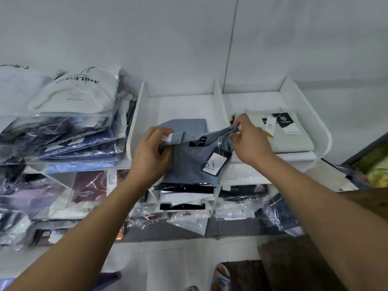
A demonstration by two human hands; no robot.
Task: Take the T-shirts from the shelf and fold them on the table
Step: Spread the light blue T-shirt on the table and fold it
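Note:
A grey-blue T-shirt (189,164) with hanging paper tags lies half out of the middle compartment of a white shelf (218,95). My left hand (151,152) grips its left shoulder, fingers curled round the fabric. My right hand (249,141) pinches the right shoulder near the collar. The shirt's lower part hangs over the shelf's front edge. A folded cream T-shirt (294,139) with dark and white tags lies in the right compartment.
A stack of bagged garments (69,122) stands to the left of the shelf, a white one on top. More bagged clothes (178,208) fill the compartments below. A brown wooden surface (298,267) lies at the lower right.

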